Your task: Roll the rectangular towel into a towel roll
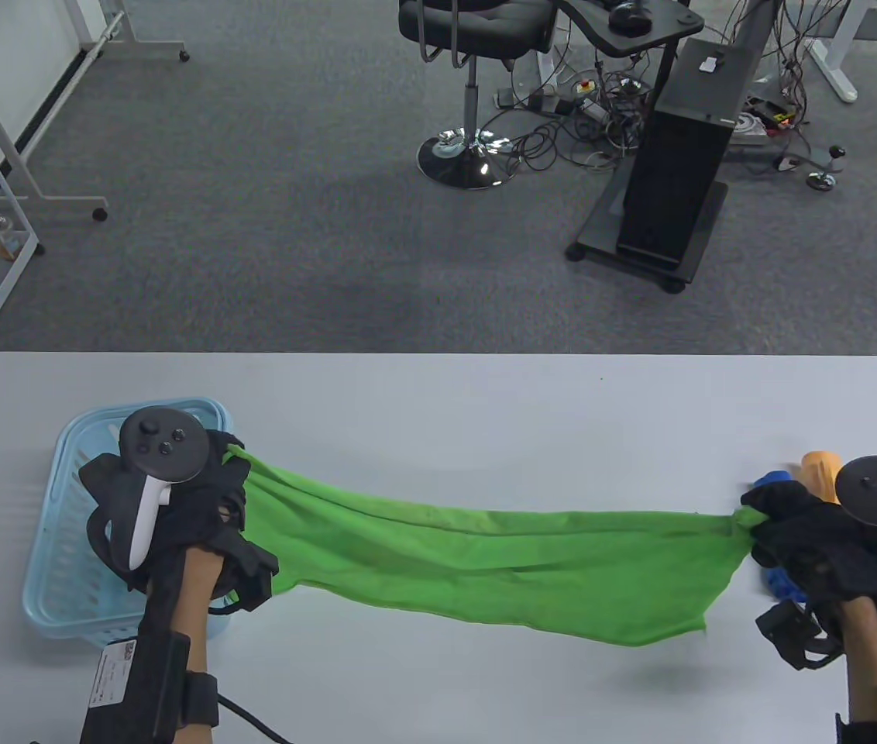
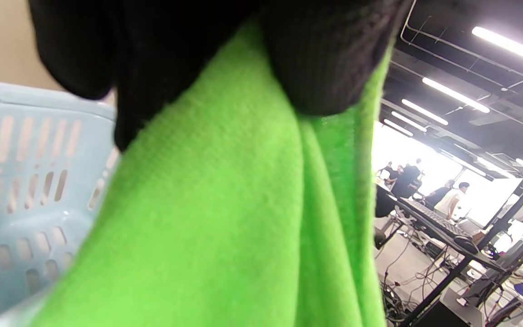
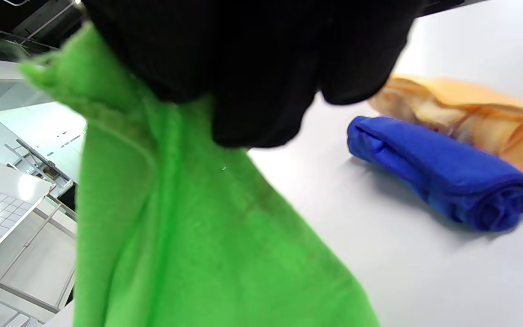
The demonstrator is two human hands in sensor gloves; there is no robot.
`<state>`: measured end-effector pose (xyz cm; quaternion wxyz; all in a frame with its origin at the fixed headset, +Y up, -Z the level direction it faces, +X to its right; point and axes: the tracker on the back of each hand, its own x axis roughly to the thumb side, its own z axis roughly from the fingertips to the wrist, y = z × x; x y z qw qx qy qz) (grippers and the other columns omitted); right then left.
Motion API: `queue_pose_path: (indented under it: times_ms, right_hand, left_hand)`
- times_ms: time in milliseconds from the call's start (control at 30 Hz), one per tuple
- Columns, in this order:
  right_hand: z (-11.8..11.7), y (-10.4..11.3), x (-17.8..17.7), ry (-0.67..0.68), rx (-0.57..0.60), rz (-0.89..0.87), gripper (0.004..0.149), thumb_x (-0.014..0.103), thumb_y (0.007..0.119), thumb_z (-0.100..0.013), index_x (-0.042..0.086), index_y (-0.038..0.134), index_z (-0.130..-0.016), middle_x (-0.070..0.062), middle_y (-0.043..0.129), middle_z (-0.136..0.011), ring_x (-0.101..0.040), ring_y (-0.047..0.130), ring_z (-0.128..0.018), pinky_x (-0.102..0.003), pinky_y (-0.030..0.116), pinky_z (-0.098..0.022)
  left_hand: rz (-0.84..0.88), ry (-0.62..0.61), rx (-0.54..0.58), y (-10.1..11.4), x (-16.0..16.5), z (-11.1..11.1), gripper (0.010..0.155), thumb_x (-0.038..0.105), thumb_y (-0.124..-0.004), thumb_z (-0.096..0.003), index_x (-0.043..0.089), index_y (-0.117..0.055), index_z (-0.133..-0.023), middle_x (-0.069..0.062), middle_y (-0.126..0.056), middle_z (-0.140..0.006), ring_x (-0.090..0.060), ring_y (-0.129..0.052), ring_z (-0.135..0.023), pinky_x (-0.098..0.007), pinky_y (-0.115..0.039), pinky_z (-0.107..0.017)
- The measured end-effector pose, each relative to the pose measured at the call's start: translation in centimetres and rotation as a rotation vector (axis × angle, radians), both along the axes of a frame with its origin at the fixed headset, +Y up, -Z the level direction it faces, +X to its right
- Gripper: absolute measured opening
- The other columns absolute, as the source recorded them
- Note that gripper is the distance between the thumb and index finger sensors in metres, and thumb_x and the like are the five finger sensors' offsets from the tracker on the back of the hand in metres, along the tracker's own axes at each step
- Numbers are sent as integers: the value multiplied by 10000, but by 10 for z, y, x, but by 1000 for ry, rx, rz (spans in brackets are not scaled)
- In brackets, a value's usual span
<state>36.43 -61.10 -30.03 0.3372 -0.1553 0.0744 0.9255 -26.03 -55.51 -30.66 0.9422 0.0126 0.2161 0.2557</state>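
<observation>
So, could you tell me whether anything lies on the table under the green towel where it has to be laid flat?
Nothing visible: the table under the towel is bare; the basket and rolled towels sit beside its ends.

place: office-type lab | cues: grey carpet (image 1: 268,232), office chair (image 1: 469,46), tangled cables (image 1: 586,124), desks, strip ceiling lights (image 2: 452,95)

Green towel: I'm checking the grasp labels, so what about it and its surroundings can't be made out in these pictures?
- Green towel: both gripped corners, hidden by the left hand and right hand in all views.
- Basket: its contents, covered by the left hand in the table view and by towel in the left wrist view.
- Blue roll and orange roll: mostly behind the right hand in the table view; orange roll cut off in the right wrist view.
</observation>
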Motion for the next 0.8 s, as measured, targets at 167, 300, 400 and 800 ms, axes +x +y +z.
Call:
queue_pose_path:
  times_ms: [167,300,400,800]
  right_hand:
    - [1,-10,-6,132,-90,-1,745,260,817,-360,353,468,-1011,-57,751,-734,-190,884,-456,-512,734,-563]
    - [3,-12,-6,31,23,51,463,360,857,-293,212,926,-726,6,787,-615,-205,874,-449,-555,692,-584]
    - [5,-14,2,-77,72,62,449,483,860,-254,234,905,-625,33,772,-615,-232,856,-530,-628,586,-635]
    - [19,-34,36,-375,49,-62,506,465,640,-356,190,985,-603,-25,834,-589,-287,882,-466,-618,618,-594]
  left_hand:
    - [1,-1,-31,-4,-5,2,421,382,-851,-393,168,-967,-737,-81,-1079,-451,-297,-1096,-379,-584,-786,-507]
    - [9,23,-4,-2,-13,5,440,421,-831,-388,139,-996,-683,-80,-1081,-389,-298,-1096,-322,-579,-794,-496]
    - [38,41,40,-1,-22,7,458,445,-812,-387,127,-1009,-652,-83,-1080,-367,-310,-1094,-309,-585,-794,-491]
    - [58,168,66,-7,-64,15,510,481,-712,-406,193,-1011,-704,-89,-1060,-544,-359,-1057,-490,-618,-743,-535]
